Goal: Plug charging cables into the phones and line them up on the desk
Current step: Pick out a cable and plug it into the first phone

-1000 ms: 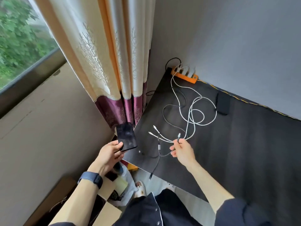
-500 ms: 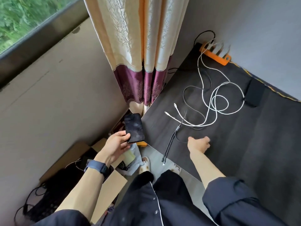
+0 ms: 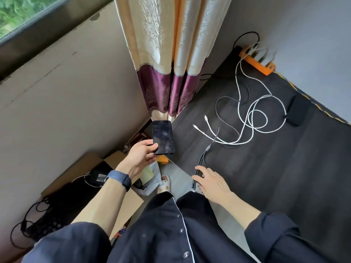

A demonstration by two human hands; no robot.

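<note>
My left hand (image 3: 141,158) holds a black phone (image 3: 163,137) screen-up, just off the left corner of the dark desk (image 3: 266,168). My right hand (image 3: 210,182) lies at the desk's near edge, fingers apart, fingertips touching the black multi-head cable (image 3: 206,150) whose ends hang over the edge. White charging cables (image 3: 252,118) loop across the desk from an orange power strip (image 3: 256,60) at the wall. Two free white plug ends (image 3: 199,122) point left. A second dark phone (image 3: 297,111) lies near the back edge with a white cable at its end.
A cream and purple curtain (image 3: 171,73) hangs by the desk's left corner. Cardboard boxes (image 3: 79,168) and tangled black cords (image 3: 38,221) sit on the floor at the left. A grey wall (image 3: 303,35) runs behind the desk.
My right hand has let go of the bunched cables and drawn back to the desk's near edge, onto the black cable. The left hand still holds the phone. The view has tilted down.
</note>
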